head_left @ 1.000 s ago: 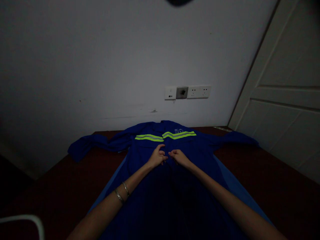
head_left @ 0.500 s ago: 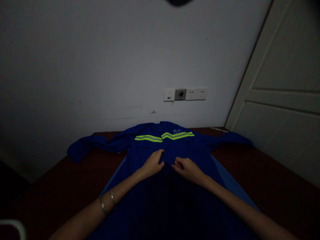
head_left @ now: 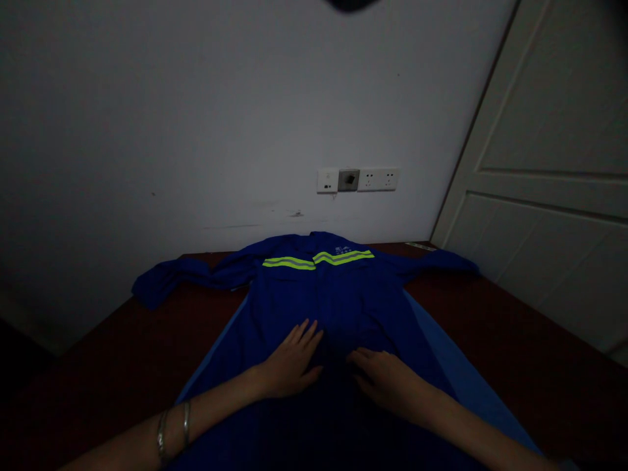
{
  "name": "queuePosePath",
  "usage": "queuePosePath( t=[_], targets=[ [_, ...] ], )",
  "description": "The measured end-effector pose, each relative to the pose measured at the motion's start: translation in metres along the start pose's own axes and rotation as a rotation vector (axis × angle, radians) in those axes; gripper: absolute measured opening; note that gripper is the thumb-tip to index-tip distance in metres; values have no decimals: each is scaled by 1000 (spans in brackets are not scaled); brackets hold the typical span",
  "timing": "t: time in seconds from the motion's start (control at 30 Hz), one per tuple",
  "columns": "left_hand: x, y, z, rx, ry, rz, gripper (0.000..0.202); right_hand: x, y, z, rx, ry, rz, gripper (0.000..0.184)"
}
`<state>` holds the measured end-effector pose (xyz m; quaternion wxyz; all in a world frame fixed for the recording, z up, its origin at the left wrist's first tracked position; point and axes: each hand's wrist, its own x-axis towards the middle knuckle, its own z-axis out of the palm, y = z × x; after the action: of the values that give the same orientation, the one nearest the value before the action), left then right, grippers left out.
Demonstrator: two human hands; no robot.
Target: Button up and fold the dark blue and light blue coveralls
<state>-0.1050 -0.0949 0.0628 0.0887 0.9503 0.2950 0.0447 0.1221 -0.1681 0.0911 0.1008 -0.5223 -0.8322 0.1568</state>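
Note:
A blue work jacket (head_left: 289, 297) lies spread out on a dark red surface, collar toward the wall and sleeves out to both sides. Yellow-green reflective strips cross its chest, with small pale print above the right-hand one. My left hand (head_left: 293, 360), two bracelets on its forearm, is over the lower front of the jacket with fingers stretched out and thumb apart. My right hand (head_left: 385, 379) is just across from it, over the same dark part, its fingers extended and thumb apart. Neither hand holds anything. The jacket's near end is lost in shadow.
Lighter blue cloth (head_left: 456, 347) shows beneath the jacket on both sides. The dark red surface (head_left: 500, 340) reaches back to a pale wall with socket plates (head_left: 377, 179). A panelled white door (head_left: 549, 183) stands at the right. Lighting is dim.
Both hands have come nearer to me, down the jacket front. Their curled fingers have straightened out. The view has shifted slightly; the jacket still lies spread.

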Motion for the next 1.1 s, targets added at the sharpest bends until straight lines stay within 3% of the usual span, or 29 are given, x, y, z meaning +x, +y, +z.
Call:
queuePosePath(
  t=[0.17, 0.4, 0.8, 1.1],
  targets=[
    [-9, 5, -5, 12, -24, 29, 66, -12, -6, 3, 159, -10, 65, 37],
    [-10, 4, -5, -12, -29, 30, 66, -32, -12, -3, 120, -117, 62, 73],
    [-6, 11, -8, -90, -4, 121, 55, -40, -31, -7, 66, -212, 131, 82],
    [-3, 12, -6, -56, -5, 119, 56, -54, -33, -11, 239, -360, 98, 86]
  ],
)
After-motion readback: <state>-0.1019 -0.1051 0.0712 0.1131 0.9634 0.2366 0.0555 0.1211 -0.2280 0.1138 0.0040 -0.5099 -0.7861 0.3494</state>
